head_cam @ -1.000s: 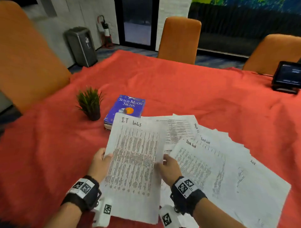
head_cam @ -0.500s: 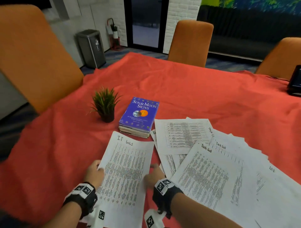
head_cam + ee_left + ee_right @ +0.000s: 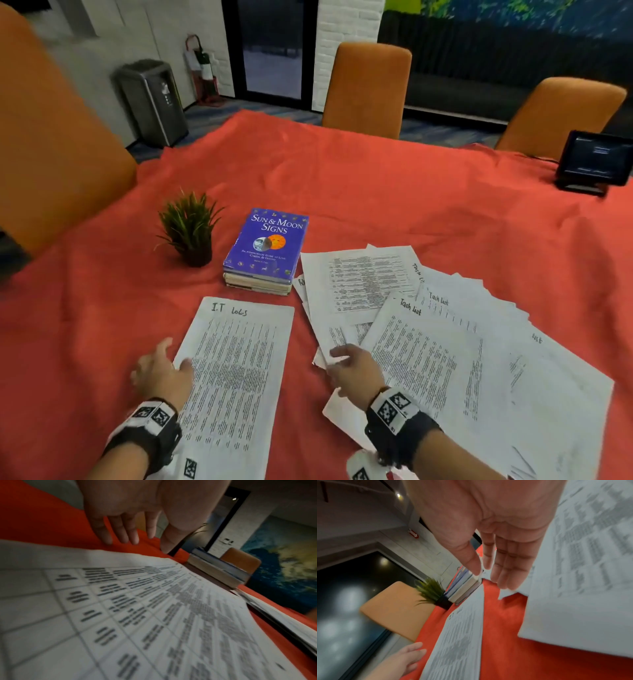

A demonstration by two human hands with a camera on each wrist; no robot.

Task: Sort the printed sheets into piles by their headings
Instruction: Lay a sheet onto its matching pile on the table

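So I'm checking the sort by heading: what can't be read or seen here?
- Head view: the fanned sheets overlap, hiding most headings; the far-right one is too small.
- Left wrist view: the I.T logs sheet is blurred, its heading unreadable.
- Right wrist view: the right hand covers the sheets beneath.

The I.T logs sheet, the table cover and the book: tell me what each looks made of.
I.T logs sheet: thin matte white paper, printed in rows, its edge bowing in the left wrist view. Table cover: red woven-looking cloth, matte and wrinkled. Book: glossy purple paperback cover, probably coated card, over yellowed page edges.
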